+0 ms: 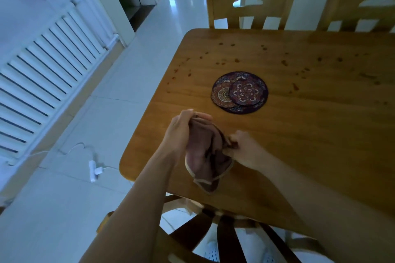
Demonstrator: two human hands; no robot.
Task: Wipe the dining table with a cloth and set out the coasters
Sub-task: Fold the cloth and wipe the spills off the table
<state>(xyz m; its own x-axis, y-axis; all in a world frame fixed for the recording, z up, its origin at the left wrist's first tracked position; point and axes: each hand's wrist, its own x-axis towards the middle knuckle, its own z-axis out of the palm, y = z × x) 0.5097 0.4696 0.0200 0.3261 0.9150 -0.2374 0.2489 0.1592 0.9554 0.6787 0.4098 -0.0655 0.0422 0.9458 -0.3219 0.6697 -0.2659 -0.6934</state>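
A brown cloth with a pale hem hangs bunched above the near left corner of the wooden dining table. My left hand grips its top edge, and my right hand pinches its right side. Beyond the hands lies a small pile of round patterned coasters, a larger dark one underneath and two smaller ones overlapping on top. Dark reddish spots and crumbs are scattered over the far half of the tabletop.
Two wooden chairs stand at the table's far side, and another chair is right below me at the near edge. A white radiator lines the left wall. A white power strip with cable lies on the tiled floor.
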